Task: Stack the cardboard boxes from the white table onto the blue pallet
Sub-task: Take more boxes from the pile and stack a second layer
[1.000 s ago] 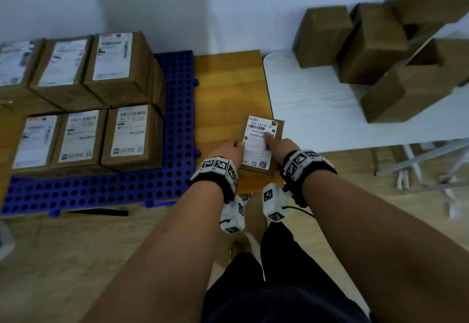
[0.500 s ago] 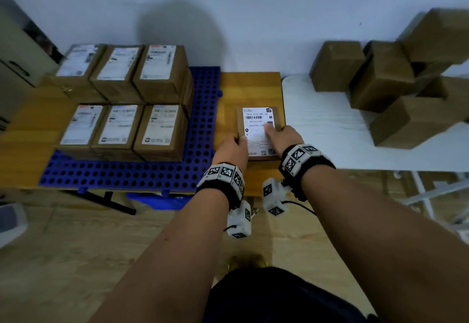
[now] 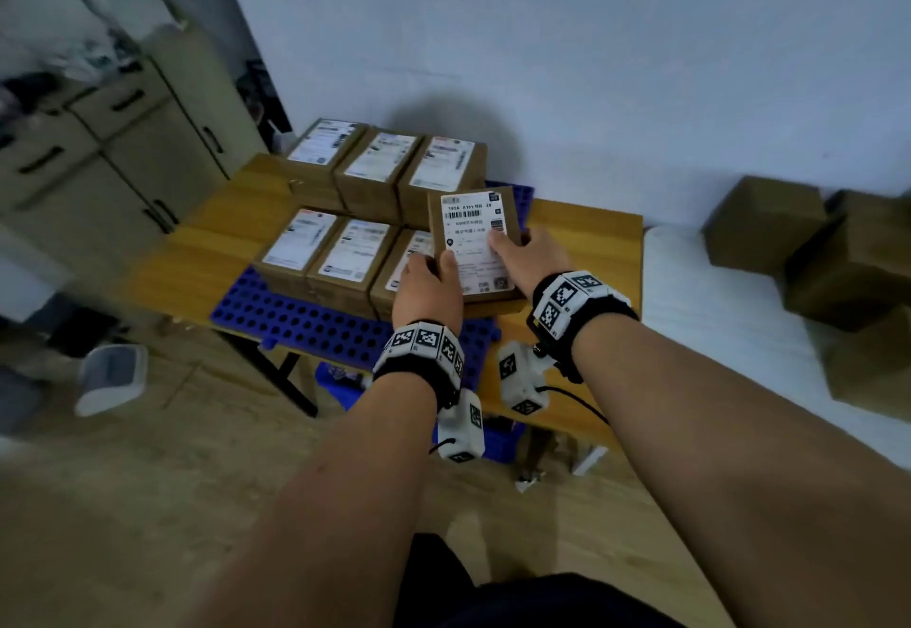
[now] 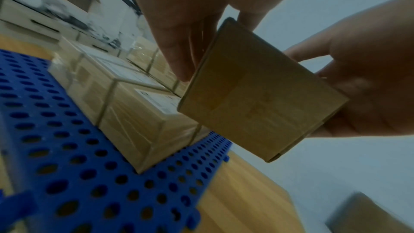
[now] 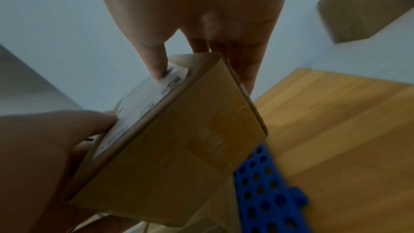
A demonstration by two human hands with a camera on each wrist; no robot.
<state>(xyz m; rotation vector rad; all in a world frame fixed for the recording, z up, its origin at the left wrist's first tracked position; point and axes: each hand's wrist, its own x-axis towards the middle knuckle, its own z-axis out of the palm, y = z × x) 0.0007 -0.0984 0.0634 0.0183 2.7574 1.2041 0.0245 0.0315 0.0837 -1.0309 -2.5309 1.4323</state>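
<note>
Cardboard box in both grips, left hand, right hand; above blue pallet

The held box hides most of the nearest box on the pallet. The boxes on the white table run off the right edge. The cabinet at left is blurred.

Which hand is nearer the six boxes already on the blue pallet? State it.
Left. The left hand grips the carried box directly over the stacked boxes; the right hand holds its far side, toward the white table.
</note>
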